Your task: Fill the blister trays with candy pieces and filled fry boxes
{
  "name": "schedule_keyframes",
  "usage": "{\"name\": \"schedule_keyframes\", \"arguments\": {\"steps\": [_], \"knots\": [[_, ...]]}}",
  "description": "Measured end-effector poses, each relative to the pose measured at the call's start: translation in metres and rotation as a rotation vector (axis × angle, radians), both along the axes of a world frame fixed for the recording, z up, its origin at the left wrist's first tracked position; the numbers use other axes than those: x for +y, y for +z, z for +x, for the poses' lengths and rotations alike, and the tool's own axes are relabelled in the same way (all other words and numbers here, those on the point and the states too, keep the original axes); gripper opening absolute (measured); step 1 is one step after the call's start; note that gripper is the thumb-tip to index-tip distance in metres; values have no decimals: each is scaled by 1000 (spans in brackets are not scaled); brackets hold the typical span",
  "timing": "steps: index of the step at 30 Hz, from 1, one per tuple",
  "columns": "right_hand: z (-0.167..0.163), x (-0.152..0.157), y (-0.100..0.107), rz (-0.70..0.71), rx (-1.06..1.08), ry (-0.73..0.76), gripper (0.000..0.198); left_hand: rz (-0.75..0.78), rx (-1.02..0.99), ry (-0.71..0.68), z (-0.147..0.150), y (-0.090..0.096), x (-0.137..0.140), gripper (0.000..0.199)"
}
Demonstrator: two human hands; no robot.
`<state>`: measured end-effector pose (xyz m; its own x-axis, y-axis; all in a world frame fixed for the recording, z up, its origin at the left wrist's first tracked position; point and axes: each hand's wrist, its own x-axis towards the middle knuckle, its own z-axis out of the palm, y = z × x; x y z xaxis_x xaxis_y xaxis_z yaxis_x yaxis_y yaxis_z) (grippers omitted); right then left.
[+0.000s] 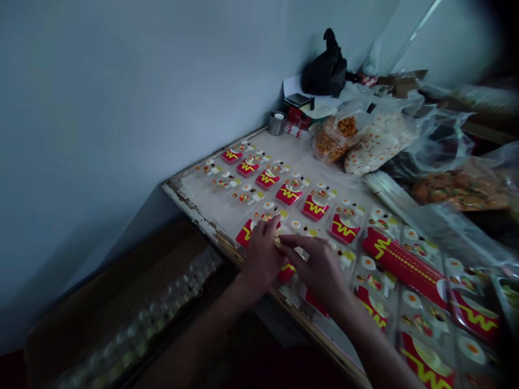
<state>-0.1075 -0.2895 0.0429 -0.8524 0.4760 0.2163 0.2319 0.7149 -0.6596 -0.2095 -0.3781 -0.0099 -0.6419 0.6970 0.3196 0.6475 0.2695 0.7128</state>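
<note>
My left hand [264, 254] is closed around small pale yellow pieces [278, 241], too small to identify. The thumb and forefinger of my right hand [320, 266] pinch at these pieces from the right. Both hands are above the near edge of the table, over clear plastic packs. Each pack holds miniature foods, such as a tiny fried egg [368, 263]. Many also have a red fries carton [344, 229] with a yellow zigzag. Beneath my hands, a few cartons are partly hidden.
A long red strip [405, 265] lies across packs at the right. Bags of orange pieces [330, 145] and white pieces [379, 141] stand behind, near a metal cup [277, 124] and a black bag [325, 71]. Below the table's worn edge [203, 224] sits a box of clear packs [162, 319].
</note>
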Motion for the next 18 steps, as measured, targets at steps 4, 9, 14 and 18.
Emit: {"name": "schedule_keyframes", "arguments": {"steps": [4,9,14,18], "knots": [[-68,-3,-9,-32,12,7,16,-36,62,74,-61,2,-18,85],[-143,-15,-21,36,-126,73,16,-13,172,121,-135,-11,-36,72],[-166,-13,-40,177,-287,53,19,-221,321,35,-151,-25,-38,46],[-173,-7,-57,291,-271,63,21,-437,525,102,-148,-21,-44,41]]}}
